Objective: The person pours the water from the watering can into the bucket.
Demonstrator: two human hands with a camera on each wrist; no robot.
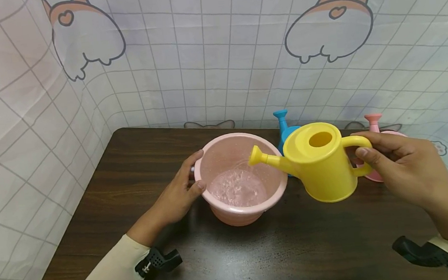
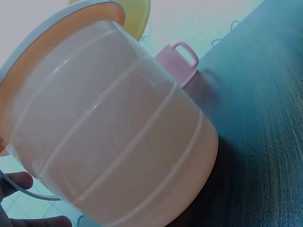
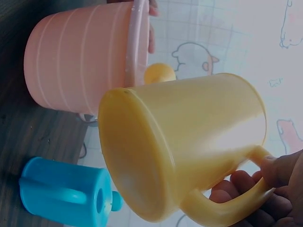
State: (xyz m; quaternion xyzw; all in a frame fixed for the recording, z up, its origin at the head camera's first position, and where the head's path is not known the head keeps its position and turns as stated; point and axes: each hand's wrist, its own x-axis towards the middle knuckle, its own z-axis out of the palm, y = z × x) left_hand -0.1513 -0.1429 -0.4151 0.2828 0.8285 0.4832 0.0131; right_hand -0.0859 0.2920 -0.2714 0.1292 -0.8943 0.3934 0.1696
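A pink bucket (image 1: pixel 230 217) stands on the dark wooden table, with rippling water (image 1: pixel 238 190) in its bottom. My left hand (image 1: pixel 179 197) holds its left rim, the thumb at the front and fingers farther back. Above the table, my right hand (image 1: pixel 402 164) grips the handle of a yellow watering can (image 1: pixel 326 171). The can's sprinkler head (image 1: pixel 255 155) hangs over the bucket's opening, and thin streaks of water show below it. In the right wrist view, the fingers wrap round the yellow handle (image 3: pixel 222 213).
Behind the yellow can stand a blue watering can (image 3: pixel 61 189) and a pink watering can (image 2: pixel 177 64), both partly hidden in the head view. A white tiled-pattern curtain (image 1: pixel 208 48) with animal drawings hangs behind the table (image 1: pixel 149 160). Wet specks dot the tabletop before the bucket.
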